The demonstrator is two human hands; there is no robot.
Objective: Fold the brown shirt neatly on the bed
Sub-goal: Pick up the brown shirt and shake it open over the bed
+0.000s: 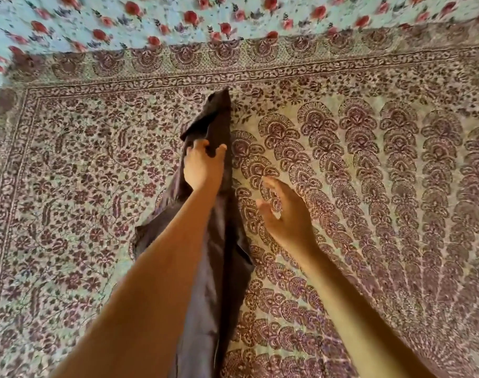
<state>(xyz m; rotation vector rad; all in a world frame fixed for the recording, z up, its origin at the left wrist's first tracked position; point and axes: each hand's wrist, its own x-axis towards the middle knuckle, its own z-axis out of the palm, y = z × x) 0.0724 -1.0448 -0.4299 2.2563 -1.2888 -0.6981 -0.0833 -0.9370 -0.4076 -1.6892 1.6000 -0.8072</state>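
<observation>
The brown shirt (219, 268) lies bunched in a long narrow strip down the middle of the bed, from a pointed far end to the bottom edge of the view. My left hand (202, 166) rests on its upper part, fingers curled into the fabric and gripping it. My left forearm hides much of the shirt's left side. My right hand (284, 211) hovers just right of the shirt over the bedspread, fingers spread and holding nothing.
A patterned maroon and cream bedspread (369, 186) covers the bed all around the shirt. Beyond its far border lies a light blue cloth with red roses (232, 20).
</observation>
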